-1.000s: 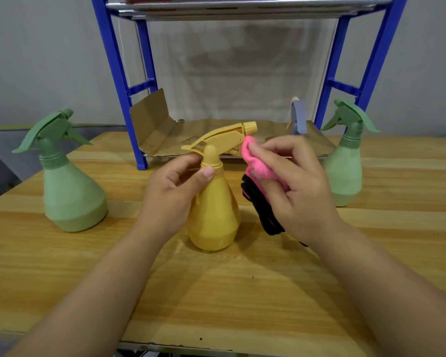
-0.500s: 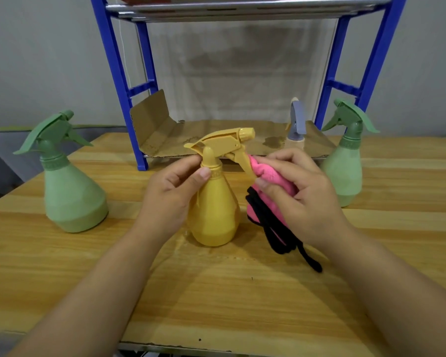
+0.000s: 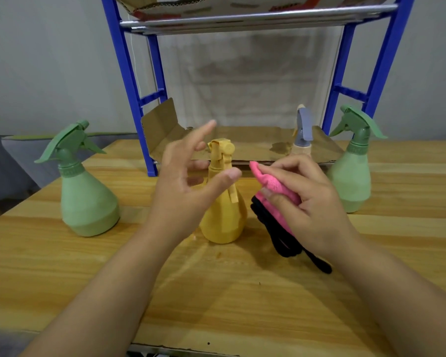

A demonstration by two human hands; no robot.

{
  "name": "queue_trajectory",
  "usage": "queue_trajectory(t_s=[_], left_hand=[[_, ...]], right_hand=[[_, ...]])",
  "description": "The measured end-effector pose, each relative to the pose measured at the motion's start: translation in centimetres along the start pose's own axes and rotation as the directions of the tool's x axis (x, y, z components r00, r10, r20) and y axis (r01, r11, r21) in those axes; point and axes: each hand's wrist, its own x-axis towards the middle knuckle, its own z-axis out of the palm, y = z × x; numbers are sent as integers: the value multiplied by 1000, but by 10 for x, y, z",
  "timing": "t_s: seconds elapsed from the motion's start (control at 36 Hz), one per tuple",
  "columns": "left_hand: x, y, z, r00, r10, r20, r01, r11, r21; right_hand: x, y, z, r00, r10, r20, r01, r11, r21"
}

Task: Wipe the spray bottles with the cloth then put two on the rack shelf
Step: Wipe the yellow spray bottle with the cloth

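A yellow spray bottle [image 3: 223, 217] stands upright mid-table, its trigger facing me. My left hand [image 3: 186, 181] hovers just left of its neck with fingers spread, holding nothing. To the bottle's right, my right hand [image 3: 309, 202] grips a pink cloth with black trim [image 3: 271, 184]; the cloth is apart from the bottle. One green spray bottle [image 3: 86, 194] stands at the left, another green spray bottle [image 3: 352, 173] at the right. The blue rack [image 3: 129, 81] stands behind, its lower shelf lined with cardboard [image 3: 242, 143].
A small bottle with a grey sprayer [image 3: 303, 135] stands on the cardboard at the rack's lower right, partly hidden by my right hand. The rack's upper shelf [image 3: 255, 16] holds cardboard. The wooden table [image 3: 216, 292] runs to its front edge near me.
My left hand has let go of the yellow bottle's neck and opened. The bottle has turned so its nozzle faces me. The cloth has come off the trigger.
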Motion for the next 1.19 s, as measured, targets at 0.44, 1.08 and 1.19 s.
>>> queue_trajectory(t_s=[0.44,1.08,1.19], left_hand=[[6,4,8,991,-107,75,129,888,-441],[7,9,6,993,56,102,-35,980,-194],[8,9,4,993,55,107,-34,980,-195]], right_hand=[[6,2,-6,991,13,-132,-16,1000,-22],[21,-13,16,928,-283,-244,227,946,-232],[11,-18,29,943,-292,-159,259,945,-202]])
